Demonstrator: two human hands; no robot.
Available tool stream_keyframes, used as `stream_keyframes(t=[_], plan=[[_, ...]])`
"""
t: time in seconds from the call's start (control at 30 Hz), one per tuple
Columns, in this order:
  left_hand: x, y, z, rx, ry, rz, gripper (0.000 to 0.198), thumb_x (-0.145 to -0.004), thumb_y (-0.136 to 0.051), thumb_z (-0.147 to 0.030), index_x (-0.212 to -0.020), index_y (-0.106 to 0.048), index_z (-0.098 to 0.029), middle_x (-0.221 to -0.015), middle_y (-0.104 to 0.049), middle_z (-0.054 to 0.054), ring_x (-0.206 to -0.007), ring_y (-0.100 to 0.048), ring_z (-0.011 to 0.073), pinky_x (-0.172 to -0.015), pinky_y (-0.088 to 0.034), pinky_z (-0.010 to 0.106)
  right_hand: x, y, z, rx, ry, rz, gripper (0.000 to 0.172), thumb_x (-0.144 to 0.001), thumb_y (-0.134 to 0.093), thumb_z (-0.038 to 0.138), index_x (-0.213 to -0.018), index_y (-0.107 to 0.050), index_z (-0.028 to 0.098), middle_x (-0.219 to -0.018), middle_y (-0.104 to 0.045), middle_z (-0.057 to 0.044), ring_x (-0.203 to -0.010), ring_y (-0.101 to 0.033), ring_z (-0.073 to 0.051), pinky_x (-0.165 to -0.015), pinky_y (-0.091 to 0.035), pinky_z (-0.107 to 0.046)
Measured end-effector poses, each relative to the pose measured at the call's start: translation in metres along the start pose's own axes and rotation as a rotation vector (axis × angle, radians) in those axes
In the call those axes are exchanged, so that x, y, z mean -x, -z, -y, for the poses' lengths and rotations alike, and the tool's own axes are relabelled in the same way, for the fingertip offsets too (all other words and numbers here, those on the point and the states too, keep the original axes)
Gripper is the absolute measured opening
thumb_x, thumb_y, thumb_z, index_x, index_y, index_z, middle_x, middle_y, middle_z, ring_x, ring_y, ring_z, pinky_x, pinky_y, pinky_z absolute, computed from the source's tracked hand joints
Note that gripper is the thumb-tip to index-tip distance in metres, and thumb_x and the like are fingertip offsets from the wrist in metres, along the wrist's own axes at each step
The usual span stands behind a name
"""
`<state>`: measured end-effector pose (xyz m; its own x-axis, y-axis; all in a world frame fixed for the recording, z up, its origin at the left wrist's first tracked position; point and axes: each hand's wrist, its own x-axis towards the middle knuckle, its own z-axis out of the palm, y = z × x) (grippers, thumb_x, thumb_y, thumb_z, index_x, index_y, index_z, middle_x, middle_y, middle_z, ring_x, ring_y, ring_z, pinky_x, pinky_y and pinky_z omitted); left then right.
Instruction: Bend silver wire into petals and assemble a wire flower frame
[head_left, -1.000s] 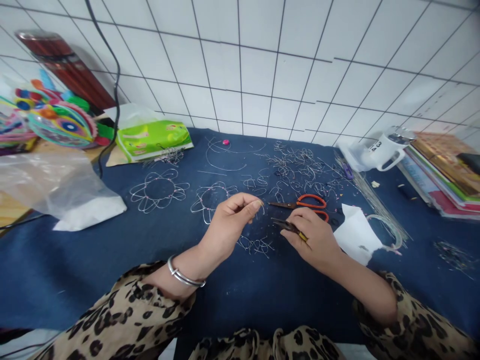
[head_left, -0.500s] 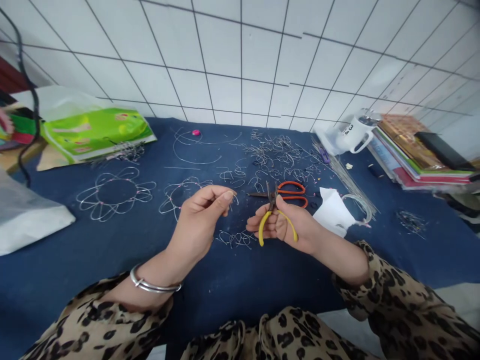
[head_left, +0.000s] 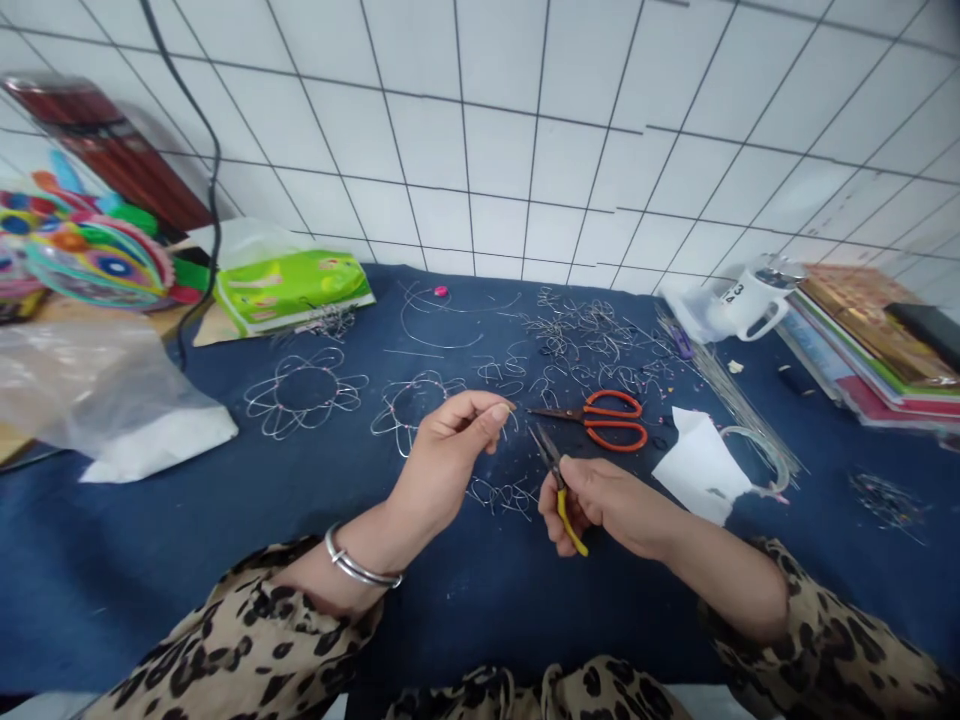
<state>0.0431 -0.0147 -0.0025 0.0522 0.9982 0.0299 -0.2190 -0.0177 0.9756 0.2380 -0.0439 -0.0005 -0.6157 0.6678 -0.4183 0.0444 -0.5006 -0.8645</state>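
Yellow-handled pliers (head_left: 563, 500): had turned from splayed across the palm to gathered handles; right hand (head_left: 604, 502): fingers curled round these, nose projecting beyond. Fine wire (head_left: 513, 408): was pinched between thumb and forefinger of the left hand (head_left: 450, 455), protruding past the fingertips

The pliers (head_left: 553, 464) are dark and yellow, the scissors (head_left: 577, 414) dark and orange, the cloth (head_left: 480, 600) blue, the sleeves (head_left: 244, 635) tan with black spots.
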Motion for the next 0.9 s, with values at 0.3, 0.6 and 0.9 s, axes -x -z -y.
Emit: stream_keyframes(t=[0.3,0.6,0.9], plan=[[0.0,0.002,0.001,-0.2,-0.094,0.01,0.012,-0.081,-0.063,-0.029,-0.083,-0.066,-0.018,-0.067,-0.055,-0.001,-0.062,-0.045,0.0094,-0.058,-0.038,0.022,0.008,-0.002,0.01,0.512,0.061,-0.155,0.042,-0.09,-0.04,0.054,-0.089,-0.055,0.015,-0.071,-0.055,-0.001,-0.062,-0.055,-0.011,-0.06,-0.045,-0.024],[0.001,0.0,0.0,-0.501,-0.123,0.284,0.009,-0.081,-0.061,-0.023,-0.083,-0.068,-0.019,-0.079,-0.064,0.002,-0.075,-0.056,0.0133,-0.07,-0.043,0.026,0.003,0.005,0.008,0.602,0.261,-0.458,0.024,-0.085,-0.053,0.043,-0.083,-0.053,0.018,-0.072,-0.056,0.001,-0.066,-0.052,-0.012,-0.063,-0.04,-0.025],[0.005,-0.006,0.007,-0.349,0.015,0.353,0.008,-0.078,-0.063,-0.023,-0.077,-0.059,-0.016,-0.07,-0.057,-0.001,-0.062,-0.049,0.0099,-0.056,-0.038,0.021,-0.006,0.001,0.001,0.324,0.183,-0.365,0.022,-0.078,-0.064,0.037,-0.085,-0.055,0.018,-0.065,-0.059,0.001,-0.061,-0.055,-0.012,-0.058,-0.043,-0.024]])
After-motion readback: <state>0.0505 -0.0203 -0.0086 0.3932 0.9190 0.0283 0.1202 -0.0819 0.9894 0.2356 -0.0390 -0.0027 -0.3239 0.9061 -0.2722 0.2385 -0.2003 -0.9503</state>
